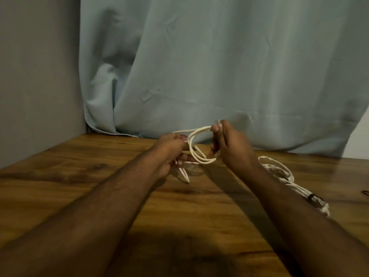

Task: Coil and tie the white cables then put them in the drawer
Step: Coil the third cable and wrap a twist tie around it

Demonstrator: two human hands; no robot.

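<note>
Both hands raised just above a wooden tabletop (83, 176), a white cable (196, 148) looped between them. The left hand (169, 150) grips one side of the loops, fingers curled round the strands; loose ends hang below it to the tabletop. The right hand (225, 144) pinches the far side of the loops, with a clear connector at its fingertips. A second white cable (279, 170), already bundled and bound by a dark tie (313, 196), lies on the tabletop to the right. A pale blue curtain (219, 56) hangs behind.
</note>
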